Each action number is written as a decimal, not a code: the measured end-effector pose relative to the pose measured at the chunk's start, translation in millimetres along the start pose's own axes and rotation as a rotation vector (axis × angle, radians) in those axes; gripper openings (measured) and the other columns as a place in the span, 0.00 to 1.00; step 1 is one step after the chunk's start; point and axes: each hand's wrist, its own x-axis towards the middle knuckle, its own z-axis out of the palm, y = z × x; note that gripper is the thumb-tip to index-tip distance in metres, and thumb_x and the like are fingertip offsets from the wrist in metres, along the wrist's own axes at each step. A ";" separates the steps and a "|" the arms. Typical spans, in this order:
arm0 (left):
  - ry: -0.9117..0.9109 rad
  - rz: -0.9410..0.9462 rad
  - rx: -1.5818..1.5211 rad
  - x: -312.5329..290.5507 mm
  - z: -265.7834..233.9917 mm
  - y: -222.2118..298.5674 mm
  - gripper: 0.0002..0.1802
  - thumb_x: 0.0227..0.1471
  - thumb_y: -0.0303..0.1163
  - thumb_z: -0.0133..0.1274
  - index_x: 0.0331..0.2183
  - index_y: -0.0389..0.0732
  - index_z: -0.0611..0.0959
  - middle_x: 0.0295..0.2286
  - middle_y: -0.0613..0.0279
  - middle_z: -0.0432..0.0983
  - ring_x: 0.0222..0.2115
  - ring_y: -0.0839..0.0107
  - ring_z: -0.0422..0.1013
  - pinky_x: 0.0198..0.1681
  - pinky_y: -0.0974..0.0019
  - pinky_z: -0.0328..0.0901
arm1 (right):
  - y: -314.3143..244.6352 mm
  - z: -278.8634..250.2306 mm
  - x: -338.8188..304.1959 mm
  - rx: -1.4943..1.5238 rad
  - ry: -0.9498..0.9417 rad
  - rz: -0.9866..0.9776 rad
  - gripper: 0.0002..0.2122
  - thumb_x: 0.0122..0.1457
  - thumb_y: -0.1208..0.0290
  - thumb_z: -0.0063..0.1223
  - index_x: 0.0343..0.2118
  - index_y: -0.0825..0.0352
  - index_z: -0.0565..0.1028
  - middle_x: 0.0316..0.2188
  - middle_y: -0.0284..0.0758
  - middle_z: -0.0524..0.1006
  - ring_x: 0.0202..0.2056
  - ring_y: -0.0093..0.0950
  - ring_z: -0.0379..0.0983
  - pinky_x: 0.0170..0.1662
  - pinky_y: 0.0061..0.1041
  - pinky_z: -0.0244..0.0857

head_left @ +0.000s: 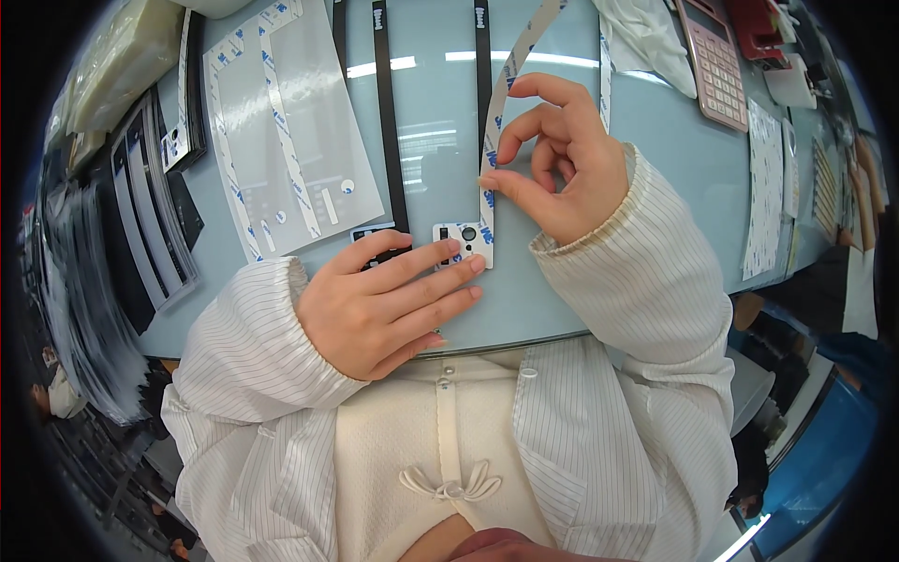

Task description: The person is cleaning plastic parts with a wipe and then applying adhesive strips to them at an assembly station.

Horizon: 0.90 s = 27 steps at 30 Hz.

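Observation:
A long white adhesive strip (507, 94) with blue print is in my right hand (571, 164). My right thumb presses its lower part, while the curled fingers touch it higher up. Its upper end bends away to the right, off a narrow black strip (482, 56) on the table. Below, the strip reaches a small white end piece (476, 245) with dark cutouts. My left hand (379, 304) lies flat with fingers stretched, their tips on that end piece. Another black strip (388, 122) runs parallel to the left; its wide end is partly hidden under my left fingers.
A clear sheet (300, 122) bearing more printed adhesive strips lies on the glossy table (552, 309). At left are dark panels (154, 206) and stacked clear plastic sheets (94, 300). A pink calculator (716, 70), a white cloth or bag (646, 37) and a white printed sheet (763, 187) lie right.

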 end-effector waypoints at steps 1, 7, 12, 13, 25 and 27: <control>-0.002 -0.002 -0.002 0.3 -0.4 -0.1 0.28 0.46 0.37 0.59 0.52 0.44 0.77 0.56 0.63 0.70 0.55 0.63 0.67 0.54 0.56 0.61 | -0.6 -0.4 0.3 -0.001 -0.001 -0.001 0.33 0.45 0.82 0.68 0.53 0.65 0.62 0.28 0.29 0.77 0.16 0.10 0.58 0.21 0.10 0.52; -0.010 -0.014 -0.047 1.9 -1.7 -0.7 0.29 0.44 0.35 0.60 0.52 0.45 0.77 0.56 0.63 0.70 0.56 0.64 0.67 0.55 0.55 0.61 | -0.7 -0.9 3.2 -0.066 0.022 -0.009 0.31 0.46 0.80 0.68 0.53 0.64 0.64 0.28 0.29 0.77 0.16 0.10 0.58 0.21 0.10 0.52; -0.004 -0.025 -0.054 3.7 -2.9 -1.5 0.29 0.44 0.35 0.60 0.51 0.46 0.78 0.56 0.64 0.70 0.56 0.65 0.67 0.57 0.54 0.60 | 4.9 -2.9 16.2 -0.150 0.138 -0.095 0.20 0.46 0.79 0.69 0.44 0.66 0.74 0.27 0.27 0.78 0.17 0.11 0.59 0.21 0.12 0.54; -0.003 -0.032 -0.062 3.1 -2.5 -1.3 0.29 0.44 0.35 0.60 0.51 0.46 0.78 0.56 0.64 0.70 0.56 0.66 0.67 0.58 0.54 0.59 | 5.9 -3.4 18.9 -0.152 0.139 -0.100 0.20 0.46 0.79 0.69 0.44 0.66 0.74 0.27 0.27 0.78 0.17 0.11 0.59 0.21 0.12 0.54; 0.006 -0.034 -0.071 -1.1 -1.2 -0.2 0.29 0.44 0.35 0.60 0.51 0.47 0.78 0.56 0.65 0.70 0.57 0.68 0.66 0.60 0.51 0.56 | 8.6 -2.3 32.8 -0.242 0.220 -0.124 0.10 0.47 0.74 0.68 0.32 0.66 0.79 0.23 0.27 0.77 0.16 0.13 0.60 0.20 0.14 0.55; 0.004 -0.039 -0.070 -2.2 -0.2 0.2 0.29 0.44 0.35 0.60 0.51 0.46 0.78 0.56 0.65 0.70 0.57 0.68 0.66 0.59 0.52 0.56 | 9.5 -1.7 35.0 -0.257 0.243 -0.152 0.08 0.47 0.74 0.67 0.30 0.66 0.79 0.23 0.27 0.77 0.16 0.13 0.60 0.19 0.15 0.55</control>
